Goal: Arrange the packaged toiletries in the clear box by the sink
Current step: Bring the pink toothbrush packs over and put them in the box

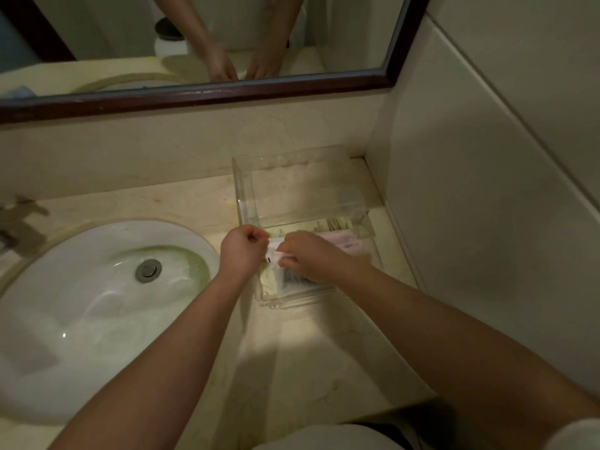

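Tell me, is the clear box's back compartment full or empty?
Empty: only counter shows through the clear box there; packets lie in front.

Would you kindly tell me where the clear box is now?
Head view: the clear box sits on the counter, right of the sink, near the side wall.

Dim bathrm: beige marble counter (292, 352) w/ white sink (81, 287), dark-framed mirror (341, 30), pale tiled wall (487, 222) at rt.

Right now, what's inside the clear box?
The clear box holds flat packets in its near half. The left hand and right hand pinch a pinkish packet; a pale yellow packet lies nearby. The hands hide the rest.
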Demonstrator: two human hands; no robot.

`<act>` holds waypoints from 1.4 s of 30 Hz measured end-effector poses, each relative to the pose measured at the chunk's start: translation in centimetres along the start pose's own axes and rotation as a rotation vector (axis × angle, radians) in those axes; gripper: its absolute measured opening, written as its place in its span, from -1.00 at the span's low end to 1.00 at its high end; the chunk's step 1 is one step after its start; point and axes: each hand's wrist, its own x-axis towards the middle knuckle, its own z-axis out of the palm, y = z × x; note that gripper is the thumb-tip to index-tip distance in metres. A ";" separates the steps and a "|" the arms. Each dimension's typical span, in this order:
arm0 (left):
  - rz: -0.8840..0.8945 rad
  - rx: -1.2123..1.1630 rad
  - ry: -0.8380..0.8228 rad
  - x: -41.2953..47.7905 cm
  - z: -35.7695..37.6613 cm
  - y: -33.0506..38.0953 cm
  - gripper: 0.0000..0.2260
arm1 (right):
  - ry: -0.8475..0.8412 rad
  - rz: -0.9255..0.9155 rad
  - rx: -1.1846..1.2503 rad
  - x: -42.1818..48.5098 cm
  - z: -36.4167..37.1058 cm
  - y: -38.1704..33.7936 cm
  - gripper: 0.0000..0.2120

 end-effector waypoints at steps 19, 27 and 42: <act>0.397 0.366 0.077 -1.9 1.0 -0.8 -0.72 | 0.527 0.597 0.030 -8.5 2.0 6.4 -0.69; 0.458 0.504 -0.044 -2.6 0.8 -0.3 -0.71 | 0.453 0.643 0.009 -7.8 1.5 6.2 -0.69; 0.612 0.782 -0.095 -3.9 2.0 -1.2 -0.52 | 0.448 0.527 -0.002 -7.8 2.7 4.5 -0.36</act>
